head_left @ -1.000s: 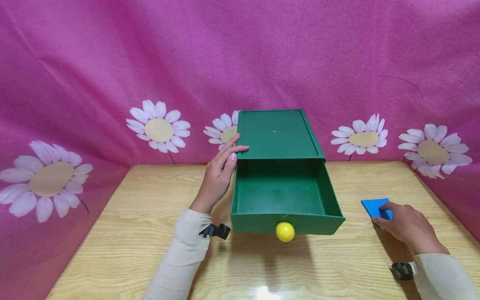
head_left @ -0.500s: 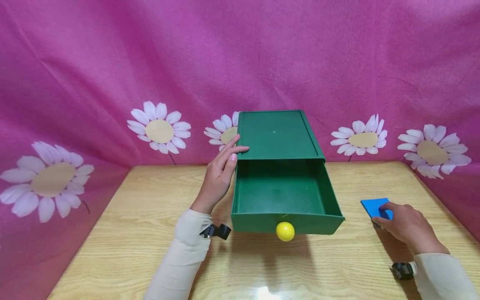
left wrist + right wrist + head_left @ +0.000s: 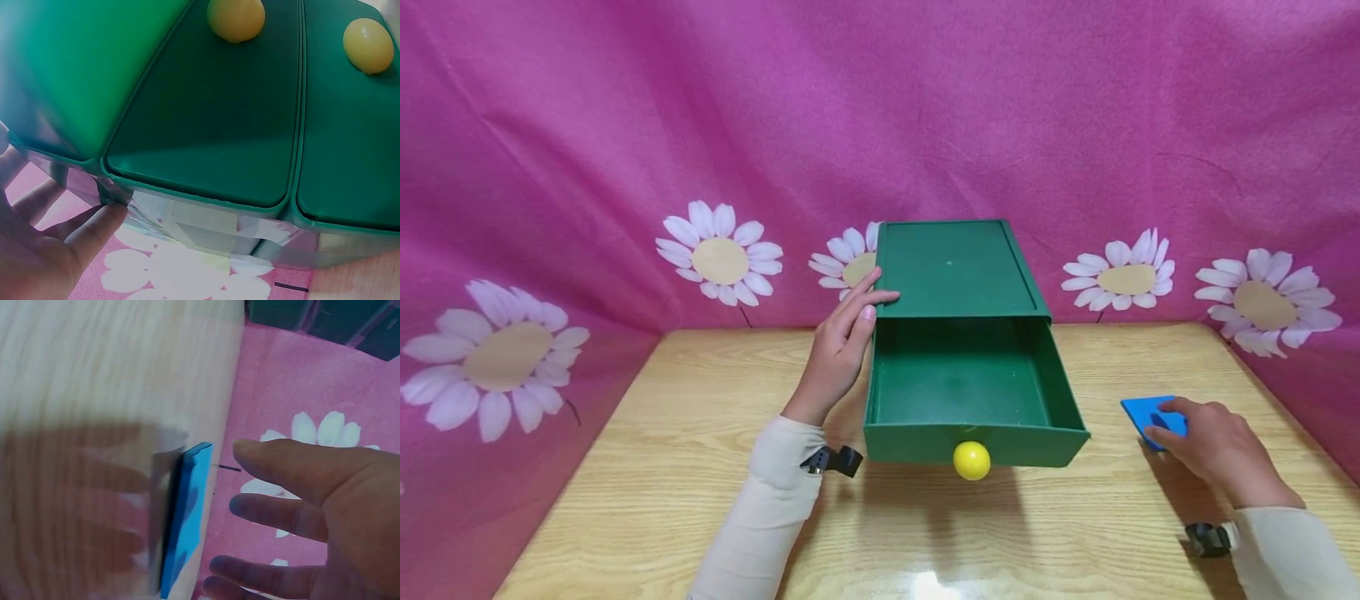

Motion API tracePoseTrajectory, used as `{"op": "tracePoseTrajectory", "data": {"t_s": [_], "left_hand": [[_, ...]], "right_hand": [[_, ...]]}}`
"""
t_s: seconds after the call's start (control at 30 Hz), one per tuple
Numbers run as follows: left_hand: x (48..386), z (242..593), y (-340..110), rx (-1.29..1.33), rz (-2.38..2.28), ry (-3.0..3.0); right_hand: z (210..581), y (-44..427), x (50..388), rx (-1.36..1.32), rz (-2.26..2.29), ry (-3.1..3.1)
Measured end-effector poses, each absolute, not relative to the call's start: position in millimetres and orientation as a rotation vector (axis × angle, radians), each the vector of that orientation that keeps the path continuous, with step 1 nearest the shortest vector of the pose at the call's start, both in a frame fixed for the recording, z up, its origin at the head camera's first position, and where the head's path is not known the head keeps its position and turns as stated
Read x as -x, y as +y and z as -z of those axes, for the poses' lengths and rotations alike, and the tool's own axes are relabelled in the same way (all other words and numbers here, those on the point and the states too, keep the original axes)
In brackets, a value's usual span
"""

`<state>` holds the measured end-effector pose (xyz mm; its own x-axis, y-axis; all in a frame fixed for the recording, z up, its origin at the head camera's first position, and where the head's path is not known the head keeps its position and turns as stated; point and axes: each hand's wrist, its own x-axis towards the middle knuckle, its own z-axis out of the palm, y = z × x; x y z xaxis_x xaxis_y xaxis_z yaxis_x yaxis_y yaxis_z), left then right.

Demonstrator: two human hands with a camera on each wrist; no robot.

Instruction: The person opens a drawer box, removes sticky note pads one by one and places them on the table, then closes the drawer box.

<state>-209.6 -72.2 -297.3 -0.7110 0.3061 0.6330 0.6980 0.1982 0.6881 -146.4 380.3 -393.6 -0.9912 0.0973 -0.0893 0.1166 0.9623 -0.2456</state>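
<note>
A green drawer unit [image 3: 955, 271] stands at the table's middle, its top drawer [image 3: 977, 444] pulled out and a yellow knob [image 3: 972, 461] on the front. No object shows inside that drawer. My left hand [image 3: 829, 358] rests on the unit's left side, fingertips at the top edge; the left wrist view shows its fingers along the side wall. To the right, a thin blue square pad [image 3: 1141, 410] lies on the table. Over its near right corner hovers my right hand [image 3: 1217, 450]. In the right wrist view its fingers are spread and apart from the blue pad [image 3: 187, 519].
Two lower drawer fronts with yellow knobs [image 3: 369, 45] show in the left wrist view. A pink cloth [image 3: 955, 108] with printed daisies hangs behind and beside the wooden table [image 3: 685, 433]. Dark straps with small devices sit on both wrists.
My right hand has lifted slightly off the blue pad and its fingers have loosened from it. The pad settles flatter on the table. My left hand and the drawer stay in place.
</note>
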Motion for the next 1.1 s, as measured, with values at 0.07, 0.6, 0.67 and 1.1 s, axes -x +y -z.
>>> {"op": "tracePoseTrajectory", "data": {"t_s": [0.07, 0.6, 0.67, 1.1], "left_hand": [[210, 298, -72, 0.941, 1.519, -2.124], [221, 308, -72, 0.945, 1.527, -2.120], [212, 300, -71, 0.943, 1.536, -2.123], [206, 295, -73, 0.915, 1.541, -2.164]], "right_hand": [[390, 377, 146, -0.152, 0.397, 3.055], [369, 344, 137, 0.091, 0.550, 3.274], [366, 339, 135, 0.097, 0.568, 3.279], [340, 313, 118, 0.300, 0.712, 3.388]]}}
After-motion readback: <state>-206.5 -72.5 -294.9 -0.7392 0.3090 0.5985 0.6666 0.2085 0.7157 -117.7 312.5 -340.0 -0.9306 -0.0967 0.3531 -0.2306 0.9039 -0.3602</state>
